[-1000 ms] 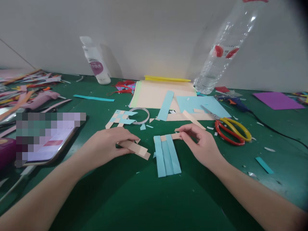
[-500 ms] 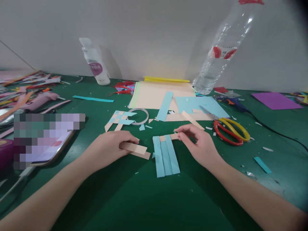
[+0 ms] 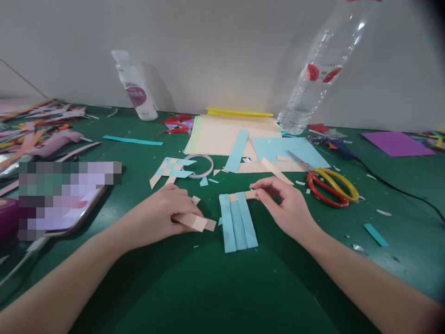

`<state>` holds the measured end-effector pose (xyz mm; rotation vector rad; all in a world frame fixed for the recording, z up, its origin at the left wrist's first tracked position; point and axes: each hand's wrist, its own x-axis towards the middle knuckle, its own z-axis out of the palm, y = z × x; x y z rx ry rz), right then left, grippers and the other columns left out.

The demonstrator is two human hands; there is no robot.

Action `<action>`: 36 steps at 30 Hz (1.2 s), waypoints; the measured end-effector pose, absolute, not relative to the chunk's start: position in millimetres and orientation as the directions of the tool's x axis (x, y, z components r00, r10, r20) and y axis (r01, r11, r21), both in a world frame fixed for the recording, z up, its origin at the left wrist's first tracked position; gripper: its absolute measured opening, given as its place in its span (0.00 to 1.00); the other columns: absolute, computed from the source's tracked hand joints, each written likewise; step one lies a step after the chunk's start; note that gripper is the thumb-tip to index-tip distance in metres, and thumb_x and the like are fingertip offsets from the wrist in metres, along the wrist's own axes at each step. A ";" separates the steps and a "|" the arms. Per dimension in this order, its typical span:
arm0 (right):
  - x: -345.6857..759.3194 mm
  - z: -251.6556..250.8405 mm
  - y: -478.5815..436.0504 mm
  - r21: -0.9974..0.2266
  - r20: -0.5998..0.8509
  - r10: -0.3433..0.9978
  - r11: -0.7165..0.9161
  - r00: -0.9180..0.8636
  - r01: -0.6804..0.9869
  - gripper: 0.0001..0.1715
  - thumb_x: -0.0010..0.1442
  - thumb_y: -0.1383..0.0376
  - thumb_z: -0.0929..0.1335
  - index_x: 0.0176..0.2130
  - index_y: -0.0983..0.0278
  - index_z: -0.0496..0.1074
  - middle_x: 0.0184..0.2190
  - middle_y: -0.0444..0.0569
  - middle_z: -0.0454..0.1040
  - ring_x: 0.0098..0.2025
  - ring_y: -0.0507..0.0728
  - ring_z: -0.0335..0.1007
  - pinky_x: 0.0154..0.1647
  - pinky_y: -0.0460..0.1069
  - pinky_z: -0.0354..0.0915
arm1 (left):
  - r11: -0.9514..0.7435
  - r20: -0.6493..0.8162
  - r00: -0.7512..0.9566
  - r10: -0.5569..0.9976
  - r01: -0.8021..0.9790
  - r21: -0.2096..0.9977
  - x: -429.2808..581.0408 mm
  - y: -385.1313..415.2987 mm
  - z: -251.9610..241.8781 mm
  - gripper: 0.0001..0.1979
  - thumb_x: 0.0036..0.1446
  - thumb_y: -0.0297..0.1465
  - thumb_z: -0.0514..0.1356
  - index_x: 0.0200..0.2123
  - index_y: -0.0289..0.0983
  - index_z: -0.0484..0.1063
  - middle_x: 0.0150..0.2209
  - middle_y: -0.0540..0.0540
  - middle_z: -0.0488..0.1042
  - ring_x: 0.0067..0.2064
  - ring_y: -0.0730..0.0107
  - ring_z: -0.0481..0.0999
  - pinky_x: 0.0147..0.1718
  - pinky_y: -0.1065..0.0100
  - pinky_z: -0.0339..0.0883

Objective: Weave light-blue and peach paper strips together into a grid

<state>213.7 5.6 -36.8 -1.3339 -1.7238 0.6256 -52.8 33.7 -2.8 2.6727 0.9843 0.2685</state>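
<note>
Three blue paper strips [image 3: 239,227] lie side by side on the green table, with a peach paper strip [image 3: 249,195] woven across their top end. My right hand [image 3: 283,202] pinches the free right end of that peach strip between thumb and fingers. To the left of the blue strips, my left hand [image 3: 167,211] is closed on some loose peach paper strips [image 3: 193,221], whose ends stick out to the right. Beyond it sits a small woven blue and peach piece [image 3: 170,168], beside a roll of clear tape [image 3: 198,166].
Scissors [image 3: 328,188] lie open at the right, by a blue sheet [image 3: 292,150] and a glue gun [image 3: 342,150]. A phone [image 3: 76,199] is at the left. Two bottles, one white [image 3: 135,90] and one clear [image 3: 313,83], stand against the wall. Paper scraps are scattered about.
The peach strips in my left hand have tilted, their ends now pointing lower. My right hand keeps its pinch on the woven strip. The whole view has shifted slightly.
</note>
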 end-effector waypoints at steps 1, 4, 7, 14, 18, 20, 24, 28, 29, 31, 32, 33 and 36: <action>214.0 -37.1 5.6 -0.795 0.318 0.945 0.308 -0.073 0.523 0.08 0.60 0.64 0.63 0.38 0.62 0.71 0.37 0.47 0.75 0.39 0.54 0.71 0.37 0.50 0.68 | -0.752 0.033 0.787 0.616 0.575 0.324 -53.2 34.6 -2.7 0.10 0.56 0.28 0.56 0.34 0.47 0.76 0.25 0.53 0.73 0.30 0.71 0.68 0.36 0.66 0.58; 214.9 -37.2 5.5 -0.793 0.318 0.945 0.307 -0.073 0.525 0.08 0.60 0.64 0.63 0.38 0.61 0.71 0.37 0.48 0.75 0.39 0.55 0.71 0.37 0.51 0.68 | -0.799 0.030 0.838 0.546 0.509 0.320 -55.6 37.9 -4.6 0.12 0.60 0.30 0.53 0.37 0.49 0.76 0.23 0.52 0.71 0.30 0.70 0.67 0.35 0.65 0.56; 215.1 -36.6 5.3 -0.794 0.311 0.948 0.301 -0.073 0.528 0.08 0.60 0.64 0.63 0.38 0.61 0.71 0.37 0.48 0.75 0.38 0.55 0.71 0.36 0.51 0.68 | -0.823 0.041 0.850 0.525 0.494 0.281 -57.2 39.1 -7.4 0.11 0.59 0.32 0.55 0.40 0.50 0.76 0.22 0.51 0.69 0.30 0.70 0.66 0.35 0.65 0.56; 215.0 -35.6 5.2 -0.798 0.305 0.949 0.298 -0.075 0.524 0.08 0.60 0.64 0.63 0.38 0.61 0.71 0.37 0.48 0.76 0.39 0.55 0.72 0.37 0.51 0.69 | -0.838 0.023 0.846 0.533 0.524 0.152 -52.7 36.1 -7.0 0.21 0.60 0.29 0.52 0.54 0.55 0.65 0.29 0.51 0.73 0.32 0.70 0.67 0.37 0.65 0.57; 214.2 -34.9 4.3 -0.776 0.327 0.942 0.315 -0.079 0.546 0.08 0.59 0.64 0.63 0.38 0.61 0.71 0.37 0.48 0.76 0.39 0.56 0.72 0.36 0.52 0.69 | -0.833 0.064 0.835 0.546 0.533 0.153 -46.8 33.9 -5.8 0.19 0.60 0.29 0.52 0.52 0.52 0.67 0.30 0.51 0.74 0.32 0.69 0.68 0.38 0.65 0.58; 213.2 -34.0 3.3 -0.754 0.351 0.930 0.348 -0.106 0.558 0.08 0.60 0.65 0.62 0.38 0.62 0.71 0.37 0.48 0.76 0.39 0.56 0.72 0.37 0.51 0.69 | -0.838 0.079 0.837 0.541 0.529 0.135 -44.4 33.5 -6.2 0.19 0.60 0.29 0.51 0.52 0.50 0.68 0.31 0.51 0.75 0.33 0.69 0.69 0.38 0.64 0.58; 210.8 -32.6 1.4 -0.712 0.385 0.902 0.425 -0.195 0.558 0.09 0.60 0.65 0.62 0.38 0.61 0.71 0.38 0.49 0.76 0.41 0.56 0.72 0.39 0.52 0.69 | -0.850 0.093 0.846 0.525 0.514 0.118 -41.2 32.8 -8.1 0.18 0.61 0.28 0.49 0.52 0.47 0.68 0.33 0.50 0.76 0.34 0.68 0.70 0.38 0.64 0.58; 209.7 -32.8 1.6 -0.724 0.375 0.910 0.407 -0.176 0.556 0.09 0.60 0.65 0.62 0.38 0.61 0.71 0.38 0.48 0.76 0.40 0.56 0.72 0.38 0.52 0.69 | -0.842 0.094 0.844 0.528 0.505 0.188 -37.7 30.4 -8.9 0.16 0.61 0.28 0.50 0.49 0.44 0.70 0.33 0.49 0.76 0.35 0.68 0.70 0.40 0.64 0.59; 209.7 -32.9 1.9 -0.730 0.373 0.913 0.398 -0.165 0.556 0.09 0.60 0.65 0.62 0.37 0.61 0.71 0.37 0.48 0.76 0.40 0.56 0.72 0.38 0.52 0.69 | -0.841 0.093 0.845 0.526 0.502 0.199 -36.7 29.7 -8.8 0.16 0.61 0.28 0.50 0.49 0.43 0.70 0.33 0.49 0.76 0.35 0.68 0.70 0.40 0.64 0.60; 210.0 -32.8 2.4 -0.737 0.367 0.918 0.385 -0.149 0.556 0.08 0.60 0.65 0.62 0.37 0.61 0.70 0.37 0.48 0.76 0.39 0.56 0.72 0.37 0.51 0.69 | -0.841 0.087 0.847 0.524 0.498 0.213 -35.1 28.7 -8.3 0.15 0.60 0.27 0.50 0.48 0.42 0.71 0.33 0.49 0.76 0.35 0.68 0.71 0.39 0.64 0.60; 210.2 -32.6 2.5 -0.739 0.364 0.920 0.380 -0.145 0.556 0.08 0.60 0.65 0.62 0.37 0.61 0.70 0.37 0.48 0.76 0.39 0.55 0.72 0.37 0.51 0.69 | -0.839 0.084 0.847 0.524 0.497 0.220 -34.6 28.4 -8.0 0.15 0.60 0.27 0.51 0.47 0.42 0.71 0.33 0.49 0.76 0.35 0.68 0.71 0.40 0.64 0.60; 210.3 -32.5 2.6 -0.741 0.361 0.922 0.376 -0.143 0.556 0.09 0.60 0.65 0.62 0.37 0.61 0.70 0.37 0.48 0.76 0.39 0.55 0.72 0.36 0.51 0.69 | -0.836 0.082 0.846 0.527 0.499 0.230 -34.3 28.2 -7.9 0.15 0.60 0.27 0.51 0.47 0.42 0.71 0.34 0.50 0.76 0.35 0.69 0.71 0.40 0.64 0.60; 210.8 -31.8 2.7 -0.743 0.353 0.925 0.368 -0.139 0.559 0.09 0.60 0.65 0.62 0.37 0.61 0.70 0.37 0.48 0.76 0.39 0.55 0.72 0.36 0.50 0.69 | -0.799 0.093 0.810 0.580 0.542 0.262 -35.5 28.5 -8.0 0.14 0.60 0.28 0.51 0.48 0.43 0.69 0.37 0.50 0.76 0.37 0.68 0.72 0.40 0.65 0.60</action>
